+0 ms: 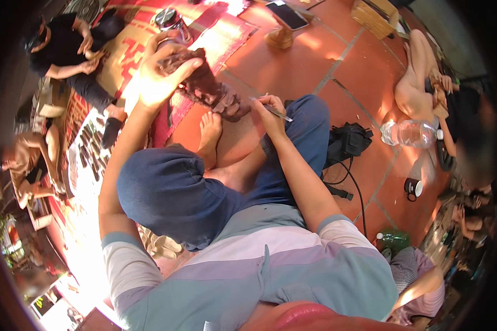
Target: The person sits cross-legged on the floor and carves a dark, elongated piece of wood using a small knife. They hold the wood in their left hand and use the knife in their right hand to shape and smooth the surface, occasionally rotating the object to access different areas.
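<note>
My left hand [163, 74] is raised at the upper left, its fingers wrapped round the upper end of a dark brown carved figure [207, 91]. The carving looks like wood, is tilted, and has deeply cut relief along its length. Its lower end points toward my right hand [271, 113], which grips a slim, pen-like tool [282, 115]. One end of the tool lies close to the carving; whether it touches cannot be made out. I sit with bent knees in blue trousers [163, 179], and a bare foot [210, 132] shows below the carving.
A dark canister [169, 21] stands beyond my left hand, near a red rug [232, 34]. Ahead lies a phone [287, 15] by a small wooden piece [279, 38]. To my right are a black bag [352, 138] with a cord, a clear bottle [411, 134] and a cup [413, 188]. Several people sit around.
</note>
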A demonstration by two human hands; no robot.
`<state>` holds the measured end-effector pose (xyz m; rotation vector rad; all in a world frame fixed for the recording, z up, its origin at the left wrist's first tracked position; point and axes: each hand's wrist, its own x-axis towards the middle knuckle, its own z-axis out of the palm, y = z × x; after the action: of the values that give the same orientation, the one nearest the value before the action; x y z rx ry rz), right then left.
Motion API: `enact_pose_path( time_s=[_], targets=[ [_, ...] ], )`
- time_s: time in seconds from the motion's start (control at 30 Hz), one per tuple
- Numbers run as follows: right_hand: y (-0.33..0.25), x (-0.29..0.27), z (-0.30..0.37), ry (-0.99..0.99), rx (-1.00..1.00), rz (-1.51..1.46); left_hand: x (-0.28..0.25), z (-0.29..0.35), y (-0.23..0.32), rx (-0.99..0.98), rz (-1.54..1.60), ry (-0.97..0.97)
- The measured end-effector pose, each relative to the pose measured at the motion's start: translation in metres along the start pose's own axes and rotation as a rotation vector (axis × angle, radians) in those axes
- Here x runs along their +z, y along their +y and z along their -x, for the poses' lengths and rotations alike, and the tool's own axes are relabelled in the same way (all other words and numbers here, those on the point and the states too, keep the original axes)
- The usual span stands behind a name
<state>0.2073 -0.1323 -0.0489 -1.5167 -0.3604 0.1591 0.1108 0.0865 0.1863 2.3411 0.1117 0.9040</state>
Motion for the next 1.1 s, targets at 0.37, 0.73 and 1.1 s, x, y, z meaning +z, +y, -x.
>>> enact_pose_path(
  time_s=[0.37,0.73,1.1],
  targets=[
    [-0.002,0.051,-0.022,-0.204,-0.343,0.215,0.008,-0.002,0.002,0.02,0.0,0.101],
    [-0.003,0.059,-0.023,-0.225,-0.383,0.251,0.013,-0.004,-0.003,0.066,0.011,0.187],
    [-0.004,0.058,-0.021,-0.323,-0.405,0.3,0.01,-0.002,0.0,0.078,-0.048,0.141]
  ],
)
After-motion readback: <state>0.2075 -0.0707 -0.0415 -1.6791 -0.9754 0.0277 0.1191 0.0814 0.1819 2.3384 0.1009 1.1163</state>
